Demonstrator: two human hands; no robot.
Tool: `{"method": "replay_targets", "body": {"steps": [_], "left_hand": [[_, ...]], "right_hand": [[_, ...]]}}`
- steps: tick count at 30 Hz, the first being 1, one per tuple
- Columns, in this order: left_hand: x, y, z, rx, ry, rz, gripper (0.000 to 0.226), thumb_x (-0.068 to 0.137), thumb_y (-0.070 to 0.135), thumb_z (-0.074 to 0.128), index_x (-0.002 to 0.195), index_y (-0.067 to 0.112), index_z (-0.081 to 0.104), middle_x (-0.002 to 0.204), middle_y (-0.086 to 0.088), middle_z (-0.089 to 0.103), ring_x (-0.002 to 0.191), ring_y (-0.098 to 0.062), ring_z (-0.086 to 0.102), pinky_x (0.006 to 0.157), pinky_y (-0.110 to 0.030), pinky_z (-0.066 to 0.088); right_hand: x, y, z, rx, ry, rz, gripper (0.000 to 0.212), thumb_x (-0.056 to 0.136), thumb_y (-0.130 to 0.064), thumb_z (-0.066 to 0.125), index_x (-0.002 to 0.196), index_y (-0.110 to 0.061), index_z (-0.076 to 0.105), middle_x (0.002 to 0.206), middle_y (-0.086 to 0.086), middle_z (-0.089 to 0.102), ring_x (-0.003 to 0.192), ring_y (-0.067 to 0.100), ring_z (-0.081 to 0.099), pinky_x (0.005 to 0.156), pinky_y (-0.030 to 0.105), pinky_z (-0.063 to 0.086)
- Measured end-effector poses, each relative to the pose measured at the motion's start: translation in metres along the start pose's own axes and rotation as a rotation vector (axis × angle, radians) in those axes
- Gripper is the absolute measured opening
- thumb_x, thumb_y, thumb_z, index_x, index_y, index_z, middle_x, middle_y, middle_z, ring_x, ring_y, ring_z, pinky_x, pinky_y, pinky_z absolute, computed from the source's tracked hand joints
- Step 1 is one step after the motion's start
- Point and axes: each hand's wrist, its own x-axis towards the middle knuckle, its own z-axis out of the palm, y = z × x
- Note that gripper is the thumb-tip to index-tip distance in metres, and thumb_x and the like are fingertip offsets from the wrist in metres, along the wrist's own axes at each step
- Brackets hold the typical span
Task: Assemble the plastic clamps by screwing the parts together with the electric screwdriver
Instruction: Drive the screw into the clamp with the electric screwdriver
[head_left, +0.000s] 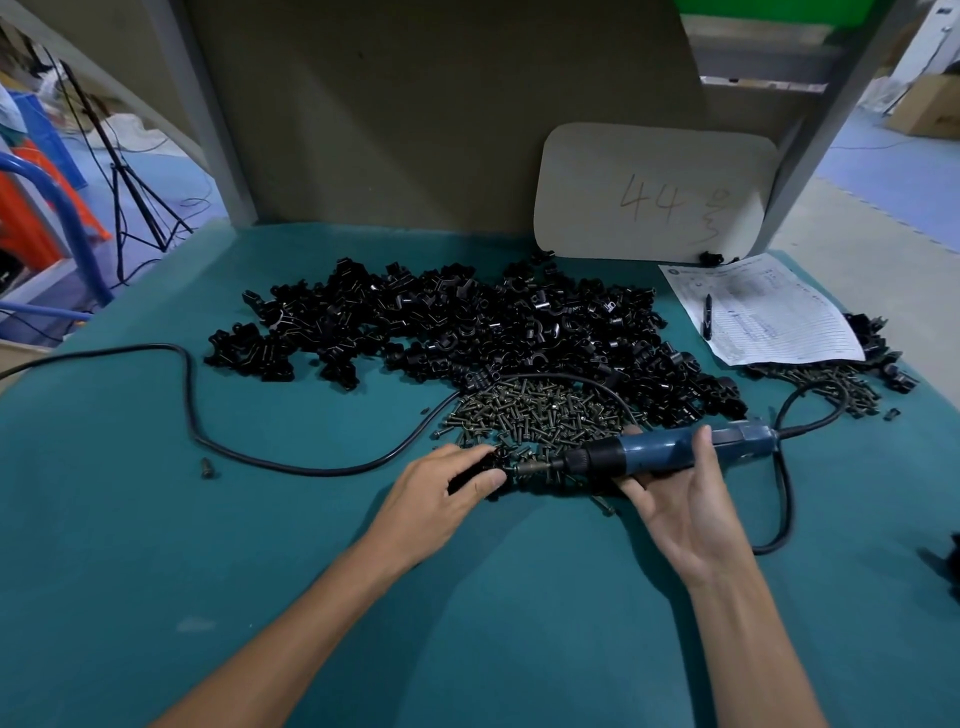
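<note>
Just near of the screw heap (535, 410), both hands work low over the green table (260, 571). The left hand (447, 483) curls its fingers and thumb round a black clamp piece (470, 475), holding it down near the mat. The right hand (675, 499) grips the blue electric screwdriver (665, 452) from below, fingers wrapped over the barrel. The tool lies almost level, its bit pointing left at a screw (524, 470) set against the held piece. Its black cable (208, 431) loops away to the left across the mat, with one loose screw (207, 467) just beside it.

Farther back spreads a wide pile of black clamp parts (493, 322). At the far right lies a printed sheet (769, 317) with a pen (707, 314) on it, and a second scatter of screws (831, 384) lies just near of the sheet. A pale board (654, 192) marked 44 leans against the back wall.
</note>
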Motion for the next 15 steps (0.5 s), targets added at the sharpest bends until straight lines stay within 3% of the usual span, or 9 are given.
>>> {"method": "replay_targets", "body": {"steps": [4, 6, 10, 15], "left_hand": [[0.0016, -0.0005, -0.0005, -0.001, -0.013, -0.014, 0.049, 0.092, 0.057, 0.057, 0.131, 0.028, 0.065, 0.09, 0.008, 0.058, 0.078, -0.007, 0.054, 0.067, -0.027, 0.046], [0.0013, -0.002, 0.0011, 0.035, -0.021, -0.021, 0.036, 0.094, 0.057, 0.056, 0.123, 0.037, 0.061, 0.085, 0.017, 0.051, 0.074, 0.001, 0.048, 0.062, -0.017, 0.039], [-0.0004, 0.0007, 0.004, 0.073, -0.027, 0.008, 0.024, 0.099, 0.052, 0.053, 0.115, 0.035, 0.054, 0.089, 0.045, 0.042, 0.08, 0.014, 0.045, 0.067, -0.007, 0.035], [-0.002, 0.0023, 0.0022, 0.074, -0.04, 0.045, 0.022, 0.099, 0.052, 0.053, 0.11, 0.034, 0.058, 0.091, 0.039, 0.046, 0.079, 0.008, 0.048, 0.065, -0.01, 0.036]], "right_hand": [[-0.0012, 0.001, 0.0015, -0.017, -0.008, -0.008, 0.062, 0.099, -0.058, 0.042, 0.135, -0.009, 0.052, 0.122, 0.014, 0.072, 0.12, 0.026, 0.067, 0.084, 0.035, 0.061], [-0.0022, 0.0016, 0.002, -0.023, -0.007, -0.01, 0.063, 0.097, -0.059, 0.043, 0.135, -0.009, 0.053, 0.124, 0.014, 0.072, 0.12, 0.026, 0.067, 0.085, 0.035, 0.061], [-0.0037, 0.0005, 0.0037, -0.023, -0.02, -0.017, 0.064, 0.095, -0.06, 0.044, 0.134, -0.01, 0.053, 0.123, 0.013, 0.073, 0.121, 0.025, 0.067, 0.086, 0.035, 0.061], [-0.0053, 0.0009, 0.0057, -0.026, -0.039, -0.022, 0.063, 0.096, -0.06, 0.044, 0.134, -0.012, 0.053, 0.124, 0.013, 0.072, 0.123, 0.024, 0.065, 0.089, 0.036, 0.06]]}}
